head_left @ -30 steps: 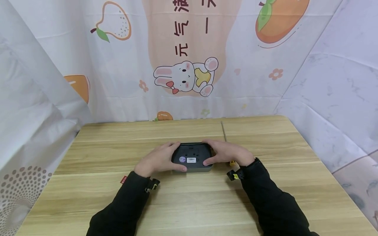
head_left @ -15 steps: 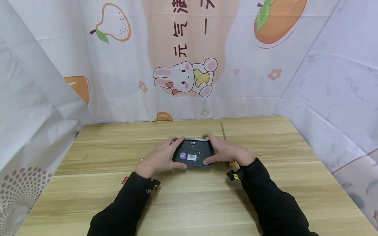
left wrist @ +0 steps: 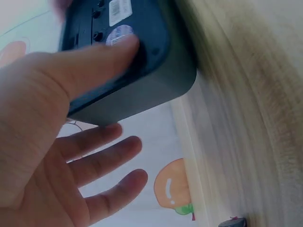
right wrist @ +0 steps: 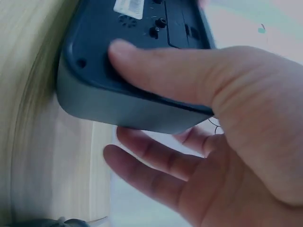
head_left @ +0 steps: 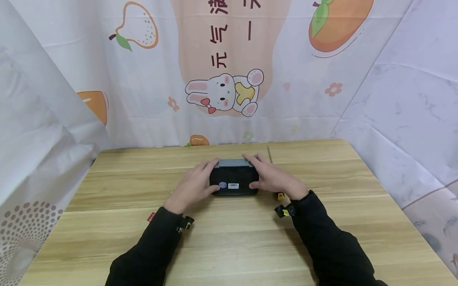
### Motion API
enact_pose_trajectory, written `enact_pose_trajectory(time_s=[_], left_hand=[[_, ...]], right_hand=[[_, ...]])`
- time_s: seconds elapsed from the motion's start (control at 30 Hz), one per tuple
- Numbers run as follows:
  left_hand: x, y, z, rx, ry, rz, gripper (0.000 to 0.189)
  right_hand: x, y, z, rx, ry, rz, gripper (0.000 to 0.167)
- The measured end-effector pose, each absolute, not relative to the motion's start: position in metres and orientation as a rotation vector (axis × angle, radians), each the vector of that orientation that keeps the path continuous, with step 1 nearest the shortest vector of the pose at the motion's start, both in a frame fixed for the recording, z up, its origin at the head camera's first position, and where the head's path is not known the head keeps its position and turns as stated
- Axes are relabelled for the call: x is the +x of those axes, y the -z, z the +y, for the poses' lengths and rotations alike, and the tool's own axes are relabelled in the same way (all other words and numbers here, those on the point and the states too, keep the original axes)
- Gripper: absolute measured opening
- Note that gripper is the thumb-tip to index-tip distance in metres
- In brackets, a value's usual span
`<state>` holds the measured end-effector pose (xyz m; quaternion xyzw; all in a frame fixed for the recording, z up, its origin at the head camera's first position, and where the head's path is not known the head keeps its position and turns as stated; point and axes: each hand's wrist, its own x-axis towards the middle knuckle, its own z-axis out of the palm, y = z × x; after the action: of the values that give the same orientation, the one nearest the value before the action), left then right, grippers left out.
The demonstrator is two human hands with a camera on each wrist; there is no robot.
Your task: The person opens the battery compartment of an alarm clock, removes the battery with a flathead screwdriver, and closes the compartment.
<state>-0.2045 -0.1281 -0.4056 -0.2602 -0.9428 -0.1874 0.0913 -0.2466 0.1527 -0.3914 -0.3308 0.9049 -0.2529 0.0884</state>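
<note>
An alarm clock (head_left: 234, 176), a rounded grey box with a black back, stands on its long edge in the middle of the table. Its back faces me, with small knobs, a barcode sticker and a round purple sticker (left wrist: 119, 34); its front is hidden. At its left end my left hand (head_left: 193, 183) grips it, thumb on the back and fingers around the top and far side. My right hand (head_left: 275, 177) holds the other end likewise, its thumb pressing the back panel (right wrist: 97, 42). Both hands have some fingers spread free of the casing.
A long thin rod (head_left: 270, 154) lies on the wooden table (head_left: 229, 246) past my right hand, with a yellow-and-black end (head_left: 280, 196) near that wrist. A printed curtain (head_left: 143, 91) hangs behind the table's far edge; white cloth (head_left: 46, 119) hangs at the left.
The alarm clock has tipped from lying back-up to standing upright, its grey top coming into view. Both hands turned with it and shifted slightly away from me, keeping their hold.
</note>
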Motion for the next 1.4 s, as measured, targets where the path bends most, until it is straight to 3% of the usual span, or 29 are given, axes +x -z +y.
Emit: enact_pose_trajectory(time_s=[0.3, 1.0, 1.4], left_hand=[[-0.2081, 0.4082, -0.1293, -0.794, 0.546, -2.658, 0.076], [-0.2091, 0.4072, -0.1302, -0.788, 0.575, -2.620, 0.063], [-0.2059, 0.4041, -0.1320, -0.796, 0.712, -2.706, 0.048]], right_hand=[[-0.2496, 0.3954, 0.1494, -1.102, 0.740, 2.839, 0.065], [-0.2499, 0.3987, 0.1476, -1.248, 0.726, 2.813, 0.055], [-0.2467, 0.3929, 0.1507, -1.052, 0.827, 2.578, 0.075]])
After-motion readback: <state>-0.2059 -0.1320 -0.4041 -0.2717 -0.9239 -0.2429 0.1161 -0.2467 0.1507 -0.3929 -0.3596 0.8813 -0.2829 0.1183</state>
